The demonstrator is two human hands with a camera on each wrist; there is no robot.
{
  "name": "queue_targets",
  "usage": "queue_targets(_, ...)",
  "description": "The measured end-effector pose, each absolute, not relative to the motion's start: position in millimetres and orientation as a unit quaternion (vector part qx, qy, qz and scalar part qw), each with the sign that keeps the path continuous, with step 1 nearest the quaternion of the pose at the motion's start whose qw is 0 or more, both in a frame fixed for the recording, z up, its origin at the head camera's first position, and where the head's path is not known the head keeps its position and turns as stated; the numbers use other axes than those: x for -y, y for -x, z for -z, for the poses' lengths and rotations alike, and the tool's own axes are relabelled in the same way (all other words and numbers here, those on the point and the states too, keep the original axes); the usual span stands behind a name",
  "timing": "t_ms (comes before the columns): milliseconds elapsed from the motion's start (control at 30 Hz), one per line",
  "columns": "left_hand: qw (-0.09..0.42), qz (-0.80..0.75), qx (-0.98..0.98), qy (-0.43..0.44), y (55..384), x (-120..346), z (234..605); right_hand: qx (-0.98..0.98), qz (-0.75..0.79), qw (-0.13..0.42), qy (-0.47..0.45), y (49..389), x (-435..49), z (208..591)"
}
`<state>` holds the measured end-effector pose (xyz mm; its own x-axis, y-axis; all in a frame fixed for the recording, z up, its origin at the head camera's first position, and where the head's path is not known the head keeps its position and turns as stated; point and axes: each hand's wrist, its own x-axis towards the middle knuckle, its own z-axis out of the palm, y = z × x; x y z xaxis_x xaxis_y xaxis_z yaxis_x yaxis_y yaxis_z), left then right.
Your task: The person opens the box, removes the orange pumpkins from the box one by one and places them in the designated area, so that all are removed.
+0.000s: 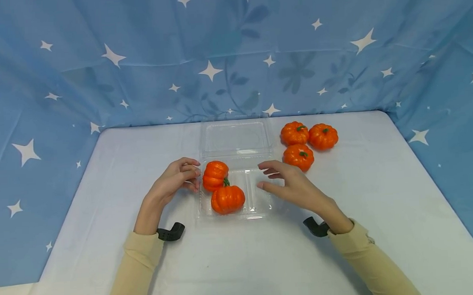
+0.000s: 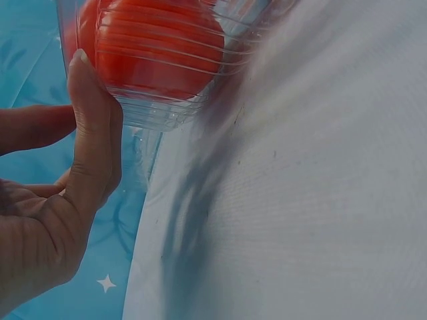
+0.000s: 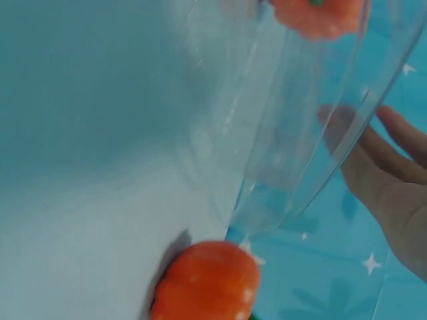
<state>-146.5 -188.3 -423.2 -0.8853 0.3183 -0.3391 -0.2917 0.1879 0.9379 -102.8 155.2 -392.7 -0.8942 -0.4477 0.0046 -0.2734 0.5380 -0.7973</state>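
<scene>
A clear plastic clamshell box (image 1: pixel 259 199) lies with its lid folded back. Two orange toy pumpkins sit in its left part, one pumpkin (image 1: pixel 215 175) behind the other pumpkin (image 1: pixel 228 200), their green stems close together. At the box's left side is my left hand (image 1: pixel 175 179); in the left wrist view a fingertip (image 2: pixel 81 61) rests against the clear wall. My right hand (image 1: pixel 292 184) is at the right side, fingers and thumb spread apart, the fingertips over the rim. Through the clear plastic, part of that hand (image 3: pixel 393 180) shows in the right wrist view. Neither hand grips a pumpkin.
Three more orange pumpkins stand right of the box: a rear pumpkin (image 1: pixel 294 133), a right pumpkin (image 1: pixel 323 136) and a front pumpkin (image 1: pixel 298 157) near my right hand. The transparent lid (image 1: pixel 236 138) lies toward the blue starred curtain (image 1: pixel 231 54) behind the white table (image 1: pixel 242 263).
</scene>
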Motion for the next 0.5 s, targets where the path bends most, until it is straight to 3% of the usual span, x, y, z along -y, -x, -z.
queue_targets(200, 0.237, -0.637, -0.733, -0.011, 146.6, 188.0, 421.3, -0.865, 0.438, 0.163, 0.182, 98.7, -139.0, 388.2)
queue_targets(500, 0.24, -0.636, -0.734, -0.013, 146.9, 188.2, 422.2, -0.867, 0.418, 0.204, 0.176, 93.5, -115.5, 394.0)
